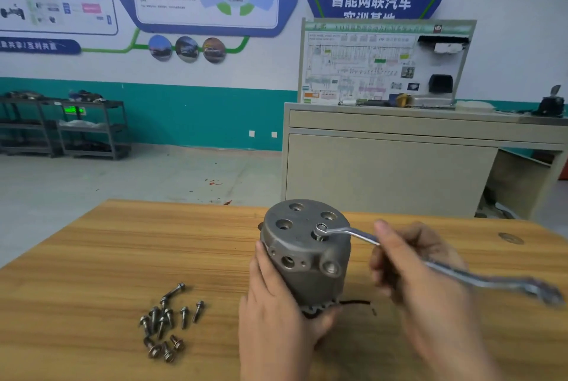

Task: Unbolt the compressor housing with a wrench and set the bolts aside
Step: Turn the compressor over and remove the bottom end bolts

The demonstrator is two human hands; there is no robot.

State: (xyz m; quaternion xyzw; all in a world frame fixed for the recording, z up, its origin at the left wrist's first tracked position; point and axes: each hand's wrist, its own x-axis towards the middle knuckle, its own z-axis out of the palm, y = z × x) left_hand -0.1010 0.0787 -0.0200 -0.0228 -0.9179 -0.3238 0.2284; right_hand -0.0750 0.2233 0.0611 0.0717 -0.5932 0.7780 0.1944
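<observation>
Left hand (276, 303) steadies compressor housing (304, 251); blurred right hand (412, 267) apparently grips wrench (362, 234).

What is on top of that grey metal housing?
The ring end of a wrench sits on the compressor housing, over one hole; three other holes look empty. The bolt beneath the ring is covered.

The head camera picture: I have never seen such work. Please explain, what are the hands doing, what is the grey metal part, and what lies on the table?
A camera worn on the person's head looks forward and down at a wooden table. The grey metal part is a compressor housing, standing upright. The left hand grips its side to steady it. The right hand holds a wrench, whose ring end sits over a bolt on the housing's top. A pile of removed bolts lies to the left. Behind stand a cabinet and wall posters.
</observation>
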